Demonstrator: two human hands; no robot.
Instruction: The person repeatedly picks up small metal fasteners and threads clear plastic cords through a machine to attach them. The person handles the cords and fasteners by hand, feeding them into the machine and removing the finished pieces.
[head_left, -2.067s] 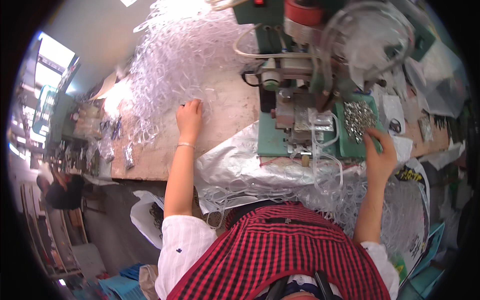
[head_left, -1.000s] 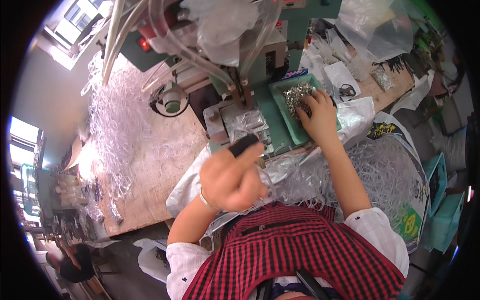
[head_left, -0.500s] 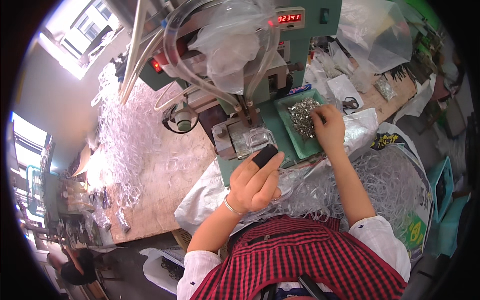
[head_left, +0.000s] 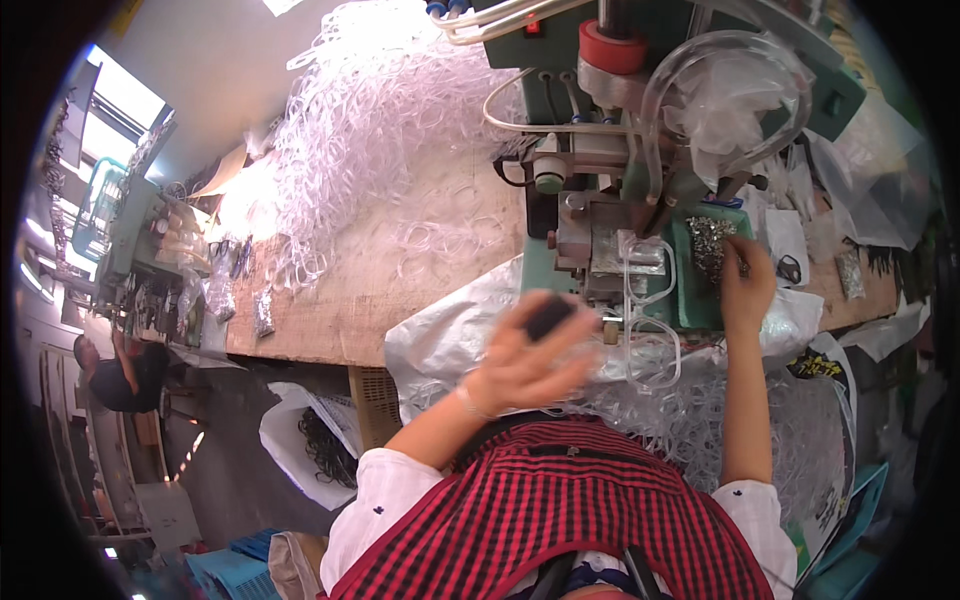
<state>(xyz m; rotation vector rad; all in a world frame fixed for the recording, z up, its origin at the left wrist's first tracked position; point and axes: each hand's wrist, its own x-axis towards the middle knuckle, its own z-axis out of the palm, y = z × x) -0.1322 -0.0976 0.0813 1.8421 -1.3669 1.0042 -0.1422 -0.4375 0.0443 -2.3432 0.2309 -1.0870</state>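
Observation:
My left hand [head_left: 535, 355] is smeared by motion, but its fingers look spread with nothing between them. A black sleeve [head_left: 548, 318] covers one finger. To its right, a clear plastic strap [head_left: 655, 352] with loops lies across the metal work plate [head_left: 608, 250] of a green press [head_left: 598, 150] and hangs over the front. My right hand [head_left: 750, 285] reaches into a green tray [head_left: 685, 300], its fingers bent together at a heap of small shiny metal pieces [head_left: 710, 245]. What its fingertips hold, if anything, is too small to make out.
A big pile of clear plastic straps [head_left: 350, 130] covers the table's far left. More straps [head_left: 690, 400] lie in a sack at my lap. Scissors [head_left: 790, 268] lie right of the tray. Hoses [head_left: 655, 110] hang from the press. Another person [head_left: 130, 375] sits far left.
The view has swung left. My left hand has come away from the strap at the press plate, moving left with its fingers spreading. My right hand stays at the metal pieces.

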